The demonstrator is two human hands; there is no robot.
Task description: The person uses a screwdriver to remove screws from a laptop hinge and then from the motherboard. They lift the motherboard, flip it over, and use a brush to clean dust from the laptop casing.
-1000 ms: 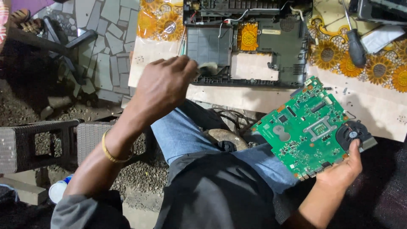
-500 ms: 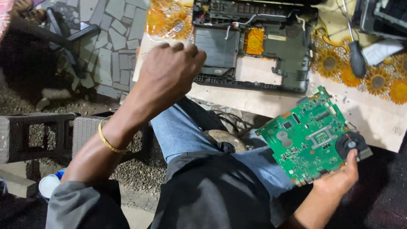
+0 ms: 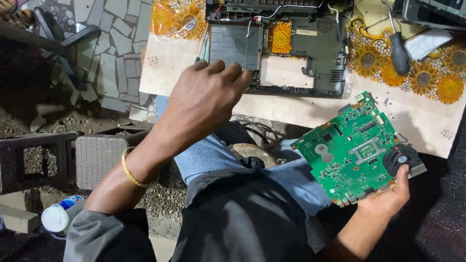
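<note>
Over my right knee, my right hand [image 3: 388, 196] holds the green circuit board [image 3: 350, 148] from below, fingers clamped on its lower right edge beside the small black fan [image 3: 403, 160] fixed to it. The board is tilted, face up toward me; its long axis runs on a slant from the lower right, near my palm, up and left — the top corner points at the table [image 3: 427, 121], the left corner at my jeans. My fingertips are hidden under the board, so how far they wrap I cannot tell.

My left hand [image 3: 208, 94] hangs over the near edge of the table, just in front of the opened black laptop shell [image 3: 315, 53], fingers curled together in a loose fist. Only its back shows — whether it grips anything I cannot tell. A gold bangle [image 3: 133, 172] sits on that wrist.

The shell's far side is cut off by the frame. A black-handled screwdriver [image 3: 399, 48] lies on the flowered cloth to the right.
</note>
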